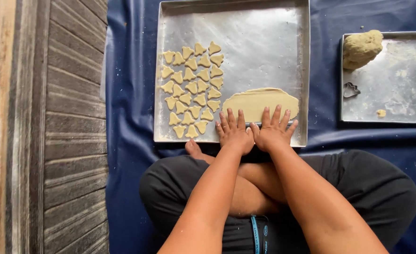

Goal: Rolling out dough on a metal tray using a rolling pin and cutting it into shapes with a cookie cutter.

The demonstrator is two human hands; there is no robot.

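Note:
A large square metal tray [264, 37] lies on a blue sheet in front of my crossed legs. Several small cut dough shapes [191, 87] lie in rows on its left half. A flat oval sheet of pale dough [259, 99] lies at the tray's near right. My left hand [233, 132] and my right hand [273, 129] rest side by side, palms down and fingers spread, at the near edge of that sheet. They press on a thin roller [293, 123], mostly hidden under them. Neither hand grips anything.
A second metal tray [405, 94] at the right holds a lump of dough [362, 47], a small metal cookie cutter [351, 90] and crumbs. The blue sheet [132, 94] covers the floor. Grey wooden boards [71, 127] run along the left.

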